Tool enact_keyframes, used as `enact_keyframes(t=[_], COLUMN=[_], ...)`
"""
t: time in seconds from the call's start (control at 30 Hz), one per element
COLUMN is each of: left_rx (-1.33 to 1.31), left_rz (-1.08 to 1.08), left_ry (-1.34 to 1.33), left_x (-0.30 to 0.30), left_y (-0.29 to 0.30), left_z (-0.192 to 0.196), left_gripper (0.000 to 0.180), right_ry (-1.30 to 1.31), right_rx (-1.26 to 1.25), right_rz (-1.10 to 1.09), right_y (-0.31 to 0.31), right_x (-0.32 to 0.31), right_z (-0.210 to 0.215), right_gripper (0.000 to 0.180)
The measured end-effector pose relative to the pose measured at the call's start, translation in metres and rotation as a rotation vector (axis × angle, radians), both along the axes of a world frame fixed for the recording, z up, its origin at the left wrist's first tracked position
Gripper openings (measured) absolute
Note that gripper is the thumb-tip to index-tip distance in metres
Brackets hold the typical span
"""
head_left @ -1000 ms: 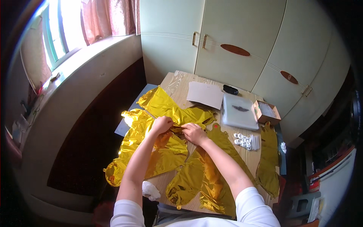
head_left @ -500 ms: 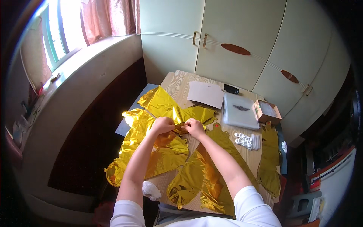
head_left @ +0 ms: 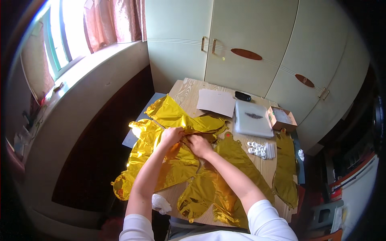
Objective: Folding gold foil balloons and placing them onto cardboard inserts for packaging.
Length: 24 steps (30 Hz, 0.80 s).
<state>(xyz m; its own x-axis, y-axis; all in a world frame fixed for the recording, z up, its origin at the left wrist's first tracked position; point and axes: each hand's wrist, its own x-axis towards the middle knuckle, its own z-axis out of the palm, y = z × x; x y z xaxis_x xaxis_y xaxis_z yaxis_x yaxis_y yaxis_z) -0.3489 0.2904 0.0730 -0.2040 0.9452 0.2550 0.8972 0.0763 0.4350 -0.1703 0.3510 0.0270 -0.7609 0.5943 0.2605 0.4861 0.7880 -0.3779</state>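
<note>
Flat, crinkled gold foil balloons spread over the wooden table in front of me. My left hand (head_left: 171, 136) is closed on the near edge of a foil balloon (head_left: 171, 111), its fingers curled and partly hidden. Just to its right, my right hand (head_left: 199, 146) reaches in with its fingertips against the same edge, close to the left fingers; they appear to pinch the foil. Under my left forearm lies another gold balloon (head_left: 145, 143), and a darker gold one (head_left: 241, 160) stretches beneath my right forearm.
A clear plastic case (head_left: 251, 122), a carton (head_left: 282, 117), white sheets (head_left: 216, 102) and a black object (head_left: 243, 96) stand toward the back. Small white parts (head_left: 258, 149) lie right of centre, another gold strip (head_left: 285, 172) at the right edge, crumpled white tissue (head_left: 161, 204) at the front.
My right hand has moved left and nearer to me, closer to the left hand, its back turned up more. My left hand stays at the foil edge. The view has shifted slightly.
</note>
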Motion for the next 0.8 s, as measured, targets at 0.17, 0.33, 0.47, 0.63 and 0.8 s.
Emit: enact_keyframes(t=[0.17, 0.33, 0.47, 0.63, 0.8], left_rx=[0.241, 0.685, 0.871, 0.994, 1.095], left_rz=[0.063, 0.017, 0.031, 0.049, 0.054], left_ry=[0.051, 0.218, 0.310, 0.352, 0.192], left_x=[-0.022, -0.027, -0.019, -0.018, -0.040], left_y=[-0.005, 0.005, -0.002, -0.012, -0.021], left_z=[0.002, 0.048, 0.105, 0.157, 0.188], left_gripper=[0.011, 0.004, 0.006, 0.016, 0.021], right_ry=[-0.396, -0.509, -0.573, -0.542, -0.497], right_rx=[-0.234, -0.104, -0.125, -0.150, -0.159], right_rz=[-0.308, -0.315, -0.331, -0.342, -0.356], right_y=[0.034, 0.030, 0.028, 0.027, 0.025], right_x=[0.008, 0.014, 0.012, 0.013, 0.013], right_z=[0.024, 0.026, 0.030, 0.027, 0.023], right_gripper=[0.071, 0.069, 0.069, 0.070, 0.070])
